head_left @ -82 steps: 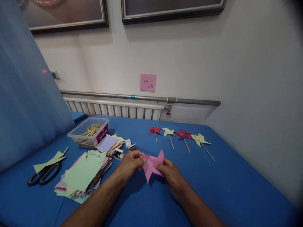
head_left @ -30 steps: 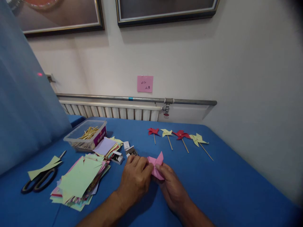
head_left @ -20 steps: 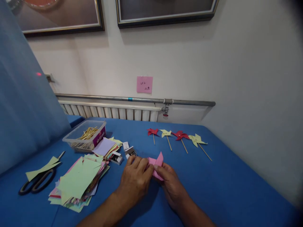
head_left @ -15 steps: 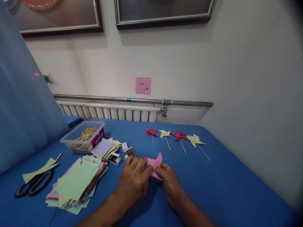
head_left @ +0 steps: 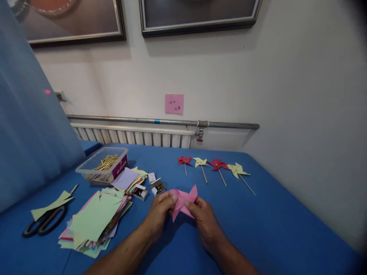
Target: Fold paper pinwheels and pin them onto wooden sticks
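Observation:
A pink paper pinwheel (head_left: pixel 182 201) with folded blades is held up between my two hands, above the blue table. My left hand (head_left: pixel 160 212) pinches its left blade between thumb and fingers. With its thumb pressed near the centre, my right hand (head_left: pixel 202 217) grips the pinwheel from the right. No stick shows on this pinwheel. Just beyond my left hand stand two small open boxes of metal pins, one box (head_left: pixel 157 187) nearer the hand and the other box (head_left: pixel 140 192) farther left.
Several finished red and yellow pinwheels (head_left: pixel 218 165) on sticks lie at the back right of the blue table (head_left: pixel 258 236). Left are a plastic tub (head_left: pixel 120 168) of sticks, stacks of coloured paper (head_left: pixel 94 217) and black-handled scissors (head_left: pixel 53 219) under cut paper. A radiator (head_left: pixel 143 136) stands behind.
My left hand has shifted left and lower, uncovering more of the pinwheel and a left blade now pinched in it. My right hand keeps its hold. The view has shifted slightly.

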Demonstrator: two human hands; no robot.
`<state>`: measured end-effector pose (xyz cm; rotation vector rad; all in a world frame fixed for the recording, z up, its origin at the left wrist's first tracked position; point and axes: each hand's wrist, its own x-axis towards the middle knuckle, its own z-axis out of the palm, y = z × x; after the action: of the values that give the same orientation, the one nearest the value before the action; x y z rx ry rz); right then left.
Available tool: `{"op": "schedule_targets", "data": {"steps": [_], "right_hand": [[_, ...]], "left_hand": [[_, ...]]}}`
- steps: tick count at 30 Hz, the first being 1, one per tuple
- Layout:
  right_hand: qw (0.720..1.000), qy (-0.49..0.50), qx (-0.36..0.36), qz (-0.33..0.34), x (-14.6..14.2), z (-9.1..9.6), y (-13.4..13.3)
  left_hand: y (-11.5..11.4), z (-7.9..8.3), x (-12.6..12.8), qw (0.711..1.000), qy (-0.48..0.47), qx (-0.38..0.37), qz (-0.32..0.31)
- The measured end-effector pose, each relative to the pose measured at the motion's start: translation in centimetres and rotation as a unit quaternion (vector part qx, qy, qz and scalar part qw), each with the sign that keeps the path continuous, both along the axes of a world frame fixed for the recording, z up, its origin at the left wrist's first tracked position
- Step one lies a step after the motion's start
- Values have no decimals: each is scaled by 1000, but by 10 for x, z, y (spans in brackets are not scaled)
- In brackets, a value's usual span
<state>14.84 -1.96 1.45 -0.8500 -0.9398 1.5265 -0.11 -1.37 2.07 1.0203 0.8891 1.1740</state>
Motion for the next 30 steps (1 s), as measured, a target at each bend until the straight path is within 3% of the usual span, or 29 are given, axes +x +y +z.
{"op": "schedule_targets", "data": {"steps": [7,14,19,24,27,30], "right_hand": [[994,-97,7,-41,2,-15,6],[992,-123,13,-5,4,-12,8],[991,-129,9,-30,9,-20,12],[994,-87,-13,-62,16,-24,18],[995,-65,-34,-64,17,-24,18],[995,-52,-47,-65,16,-24,16]], "left_hand": [[0,-1,3,1000,-3,-10,12],[1,-2,6,999,-9,-34,22],[-1,1,8,1000,-3,-11,13],[3,-10,3,992,127,25,10],[10,-13,-12,950,293,107,36],[20,-9,-34,830,494,228,122]]}}
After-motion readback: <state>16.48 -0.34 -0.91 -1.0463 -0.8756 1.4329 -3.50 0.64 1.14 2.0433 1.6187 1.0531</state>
